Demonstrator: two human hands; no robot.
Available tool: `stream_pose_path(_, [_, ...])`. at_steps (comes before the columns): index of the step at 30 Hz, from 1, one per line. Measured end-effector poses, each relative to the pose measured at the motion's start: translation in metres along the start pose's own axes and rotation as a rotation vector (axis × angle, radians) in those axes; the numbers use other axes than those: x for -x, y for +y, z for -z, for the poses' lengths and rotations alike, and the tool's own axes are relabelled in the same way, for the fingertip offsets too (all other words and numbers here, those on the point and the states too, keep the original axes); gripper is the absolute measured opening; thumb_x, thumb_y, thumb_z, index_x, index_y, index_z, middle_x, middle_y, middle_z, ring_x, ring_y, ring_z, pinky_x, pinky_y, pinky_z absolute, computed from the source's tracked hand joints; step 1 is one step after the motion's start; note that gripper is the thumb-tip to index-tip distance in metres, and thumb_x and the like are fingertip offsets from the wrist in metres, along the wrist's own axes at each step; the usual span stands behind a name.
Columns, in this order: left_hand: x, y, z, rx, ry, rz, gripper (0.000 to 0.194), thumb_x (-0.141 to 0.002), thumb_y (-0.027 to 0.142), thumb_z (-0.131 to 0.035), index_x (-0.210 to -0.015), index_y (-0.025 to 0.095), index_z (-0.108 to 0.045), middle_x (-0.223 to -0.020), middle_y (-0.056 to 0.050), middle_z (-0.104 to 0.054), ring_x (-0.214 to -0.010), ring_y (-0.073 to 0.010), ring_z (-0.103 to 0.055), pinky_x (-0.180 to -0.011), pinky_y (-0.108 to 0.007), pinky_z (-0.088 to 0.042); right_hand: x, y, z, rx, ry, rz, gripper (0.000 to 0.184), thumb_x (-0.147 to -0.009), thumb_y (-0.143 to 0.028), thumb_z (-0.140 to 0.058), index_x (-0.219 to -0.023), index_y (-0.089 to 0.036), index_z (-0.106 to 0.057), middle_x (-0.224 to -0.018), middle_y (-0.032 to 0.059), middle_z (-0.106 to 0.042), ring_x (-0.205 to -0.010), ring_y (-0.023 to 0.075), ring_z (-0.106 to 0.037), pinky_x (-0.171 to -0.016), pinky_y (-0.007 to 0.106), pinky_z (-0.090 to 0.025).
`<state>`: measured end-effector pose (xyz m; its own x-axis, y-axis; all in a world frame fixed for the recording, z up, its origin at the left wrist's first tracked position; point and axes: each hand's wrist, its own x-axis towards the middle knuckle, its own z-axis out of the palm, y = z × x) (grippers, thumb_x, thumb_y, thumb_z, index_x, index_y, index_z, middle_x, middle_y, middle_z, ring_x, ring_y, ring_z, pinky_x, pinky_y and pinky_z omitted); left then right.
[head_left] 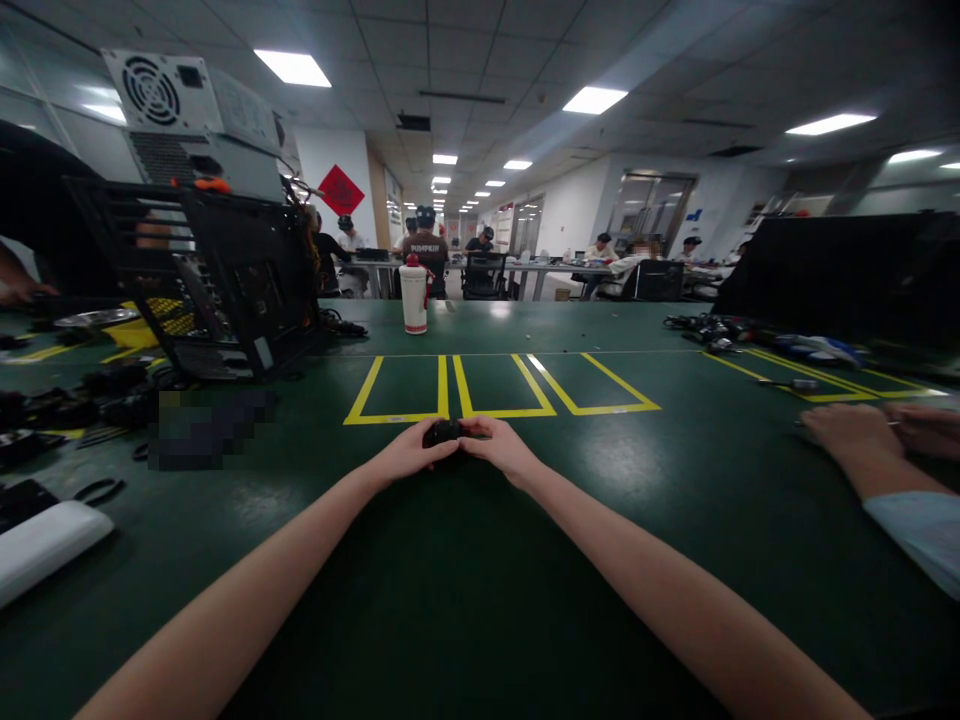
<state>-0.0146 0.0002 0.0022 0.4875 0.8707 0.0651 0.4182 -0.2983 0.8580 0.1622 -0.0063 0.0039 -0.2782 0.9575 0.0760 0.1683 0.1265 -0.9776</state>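
Straight ahead of me, just in front of the yellow tape outlines, a small black rounded object (444, 431) is held between my two hands. My left hand (405, 452) grips it from the left, thumb on the near side and fingers over the far side. From the right, my right hand (501, 447) is closed on its other end with fingertips and thumb. Fingers cover part of the object, so its exact kind cannot be made out. Both forearms stretch forward over the dark green table (450, 590).
Yellow tape frames (504, 412) mark the table ahead, with a white bottle (414, 296) beyond. A black computer case (225, 270) with a power supply on top stands left, near a white object (52, 548). At right are a co-worker's hands (855, 432) and a dark screen (840, 275).
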Motion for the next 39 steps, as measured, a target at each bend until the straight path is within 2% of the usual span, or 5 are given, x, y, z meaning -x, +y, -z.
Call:
stream_pose_path(5, [0.008, -0.002, -0.005, -0.015, 0.085, -0.085, 0.047, -0.081, 0.032, -0.043, -0.125, 0.021, -0.029, -0.112, -0.009, -0.038, -0.08, -0.0143, -0.053, -0.066, -0.032, -0.051, 0.01, 0.005, -0.006, 0.004, 0.027, 0.159, 0.037, -0.066, -0.015, -0.059, -0.102, -0.018, -0.052, -0.103, 0.0051, -0.057, -0.09, 0.017, -0.057, -0.083, 0.036, -0.044])
stream_pose_path(11, [0.029, 0.015, -0.012, -0.404, 0.208, -0.305, 0.047, -0.081, 0.018, -0.042, -0.124, 0.033, -0.03, -0.106, -0.002, -0.04, -0.099, -0.0176, -0.043, -0.088, -0.037, -0.039, 0.034, 0.006, -0.011, -0.007, 0.023, 0.265, 0.035, -0.069, -0.011, -0.053, -0.103, -0.019, -0.049, -0.106, 0.0033, -0.055, -0.1, 0.0156, -0.053, -0.089, 0.033, -0.042])
stream_pose_path(21, [0.042, 0.026, -0.017, -0.511, 0.194, -0.287, 0.071, -0.07, 0.032, -0.057, -0.129, 0.032, -0.016, -0.1, -0.003, -0.036, -0.084, -0.0172, -0.046, -0.072, -0.033, -0.046, 0.048, -0.003, -0.014, 0.128, 0.026, 0.352, 0.039, -0.07, -0.004, -0.047, -0.104, -0.022, -0.049, -0.112, 0.0021, -0.048, -0.107, 0.015, -0.047, -0.093, 0.032, -0.04])
stream_pose_path(32, [0.044, 0.025, -0.021, -0.487, 0.245, -0.3, 0.062, -0.068, 0.033, -0.059, -0.122, 0.032, -0.029, -0.098, -0.002, -0.037, -0.087, -0.0174, -0.046, -0.075, -0.033, -0.046, 0.048, -0.007, -0.012, -0.011, 0.014, 0.257, 0.022, -0.074, -0.02, -0.05, -0.096, -0.018, -0.052, -0.099, 0.0038, -0.056, -0.096, 0.0146, -0.054, -0.089, 0.033, -0.042])
stream_pose_path(39, [0.044, 0.025, -0.021, -0.513, 0.238, -0.299, 0.064, -0.068, 0.034, -0.059, -0.123, 0.032, -0.027, -0.101, -0.003, -0.037, -0.089, -0.0182, -0.046, -0.077, -0.035, -0.045, 0.041, 0.001, -0.01, -0.087, -0.001, 0.174, 0.03, -0.071, -0.022, -0.055, -0.1, -0.017, -0.05, -0.102, 0.0047, -0.058, -0.097, 0.0159, -0.054, -0.088, 0.034, -0.042])
